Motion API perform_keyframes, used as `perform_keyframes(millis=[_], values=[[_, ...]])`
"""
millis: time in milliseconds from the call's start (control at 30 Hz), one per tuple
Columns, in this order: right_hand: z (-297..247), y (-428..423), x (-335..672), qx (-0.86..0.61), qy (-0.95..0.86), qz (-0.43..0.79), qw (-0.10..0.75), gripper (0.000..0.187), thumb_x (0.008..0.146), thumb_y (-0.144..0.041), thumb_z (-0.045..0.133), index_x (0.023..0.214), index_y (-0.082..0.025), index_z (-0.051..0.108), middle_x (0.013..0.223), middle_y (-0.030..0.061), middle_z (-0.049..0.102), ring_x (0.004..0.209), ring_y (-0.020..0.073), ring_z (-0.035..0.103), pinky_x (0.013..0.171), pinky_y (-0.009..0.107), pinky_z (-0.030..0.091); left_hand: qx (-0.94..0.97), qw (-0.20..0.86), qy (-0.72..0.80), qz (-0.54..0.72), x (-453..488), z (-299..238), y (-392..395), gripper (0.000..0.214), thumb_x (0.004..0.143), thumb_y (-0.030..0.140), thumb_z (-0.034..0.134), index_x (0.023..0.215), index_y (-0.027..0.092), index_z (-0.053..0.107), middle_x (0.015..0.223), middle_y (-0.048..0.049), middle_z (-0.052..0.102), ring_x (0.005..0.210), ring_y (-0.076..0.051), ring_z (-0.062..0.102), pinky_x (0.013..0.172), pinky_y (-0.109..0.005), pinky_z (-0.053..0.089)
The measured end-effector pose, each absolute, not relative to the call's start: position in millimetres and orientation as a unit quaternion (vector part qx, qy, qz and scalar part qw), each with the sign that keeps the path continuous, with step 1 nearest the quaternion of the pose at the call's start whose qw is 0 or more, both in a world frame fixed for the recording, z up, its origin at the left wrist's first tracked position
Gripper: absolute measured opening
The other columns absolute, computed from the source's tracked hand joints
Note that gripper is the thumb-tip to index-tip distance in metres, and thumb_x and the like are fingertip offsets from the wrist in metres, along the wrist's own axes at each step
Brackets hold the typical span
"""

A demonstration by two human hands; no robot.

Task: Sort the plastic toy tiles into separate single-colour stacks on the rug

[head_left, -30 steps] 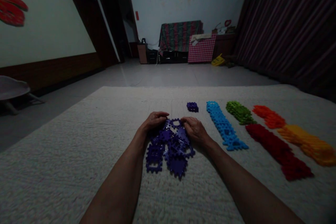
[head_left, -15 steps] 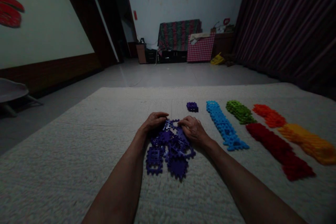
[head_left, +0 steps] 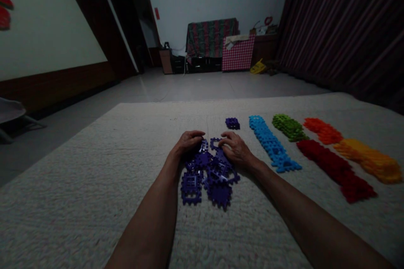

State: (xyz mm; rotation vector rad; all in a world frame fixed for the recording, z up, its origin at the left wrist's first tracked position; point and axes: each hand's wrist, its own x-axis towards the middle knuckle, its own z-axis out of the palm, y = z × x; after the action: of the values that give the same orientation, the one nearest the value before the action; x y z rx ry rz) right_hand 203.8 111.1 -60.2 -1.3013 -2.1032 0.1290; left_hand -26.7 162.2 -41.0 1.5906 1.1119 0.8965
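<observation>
- Two hands are seen, one left and one right, both palm down, with one loose pile of purple pieces between them on the pale woven cover.
- The left hand lies along the far left edge of this pile; its fingers are close together, bent a little, and point inward. I cannot tell if it grips any piece.
- The right hand is at the far right edge, with fingers curved and slightly separated, the tips beside one purple frame piece. Whether it pinches something, I cannot tell.
- Both forearms come from the bottom of the view and lean toward each other.
- The pile's pieces overlap, so their exact number is not readable.
- One small purple stack stands apart, beyond the right hand.
- Five other groups lie to the right, one of each colour: the blue row, the green row, the orange row, the red row and the yellow row.
</observation>
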Motion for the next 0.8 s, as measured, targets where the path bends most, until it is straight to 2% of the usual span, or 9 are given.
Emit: perform_keyframes(millis=[100, 267, 367, 467, 567, 800], values=[[-62, 110, 203, -0.492, -0.802, 0.055, 0.334, 0.023, 0.085, -0.014, 0.051, 0.092, -0.02, 0.072, 0.126, 0.0114, 0.062, 0.118, 0.0257, 0.055, 0.101, 0.044, 0.041, 0.655, 0.471, 0.462, 0.369, -26, -42, 163, 0.044, 0.069, 0.031, 0.067, 0.108, 0.01, 0.074, 0.082, -0.0068, 0.073, 0.063, -0.012, 0.056, 0.061, -0.026, 0.042], [-61, 107, 202, -0.481, -0.792, 0.083, 0.366, 0.017, 0.081, -0.014, 0.055, 0.089, -0.021, 0.068, 0.111, 0.0086, 0.065, 0.108, 0.0232, 0.059, 0.097, 0.042, 0.044, 0.646, 0.474, 0.465, 0.377, -24, -40, 162, 0.04, 0.068, 0.029, 0.067, 0.104, 0.012, 0.075, 0.085, -0.0078, 0.074, 0.067, -0.014, 0.06, 0.064, -0.026, 0.045], [-59, 106, 201, -0.482, -0.774, 0.107, 0.397, 0.024, 0.077, -0.013, 0.058, 0.098, -0.021, 0.066, 0.107, 0.0074, 0.063, 0.102, 0.0219, 0.06, 0.093, 0.039, 0.046, 0.629, 0.49, 0.469, 0.38, -24, -40, 162, 0.043, 0.069, 0.031, 0.067, 0.107, 0.012, 0.075, 0.083, -0.0067, 0.074, 0.062, -0.013, 0.059, 0.06, -0.025, 0.044], [-58, 106, 200, -0.491, -0.756, 0.128, 0.415, 0.027, 0.078, -0.014, 0.057, 0.104, -0.021, 0.064, 0.104, 0.0064, 0.063, 0.1, 0.0211, 0.06, 0.091, 0.038, 0.047, 0.62, 0.504, 0.466, 0.381, -26, -42, 165, 0.042, 0.069, 0.031, 0.068, 0.105, 0.012, 0.075, 0.083, -0.0069, 0.074, 0.063, -0.013, 0.06, 0.061, -0.025, 0.045], [-59, 108, 200, -0.496, -0.741, 0.137, 0.431, 0.025, 0.08, -0.014, 0.054, 0.101, -0.02, 0.066, 0.101, 0.0064, 0.064, 0.098, 0.0209, 0.061, 0.09, 0.036, 0.047, 0.606, 0.512, 0.465, 0.393, -26, -45, 170, 0.038, 0.068, 0.031, 0.069, 0.101, 0.013, 0.076, 0.084, -0.0071, 0.075, 0.068, -0.014, 0.063, 0.064, -0.026, 0.046], [-58, 113, 199, -0.519, -0.671, 0.189, 0.494, 0.025, 0.076, -0.017, 0.051, 0.093, -0.019, 0.069, 0.093, 0.0071, 0.066, 0.088, 0.0206, 0.064, 0.081, 0.033, 0.05, 0.564, 0.485, 0.499, 0.444, -20, -53, 174, 0.038, 0.068, 0.035, 0.068, 0.097, 0.013, 0.076, 0.075, -0.0058, 0.073, 0.063, -0.014, 0.063, 0.059, -0.025, 0.044]])
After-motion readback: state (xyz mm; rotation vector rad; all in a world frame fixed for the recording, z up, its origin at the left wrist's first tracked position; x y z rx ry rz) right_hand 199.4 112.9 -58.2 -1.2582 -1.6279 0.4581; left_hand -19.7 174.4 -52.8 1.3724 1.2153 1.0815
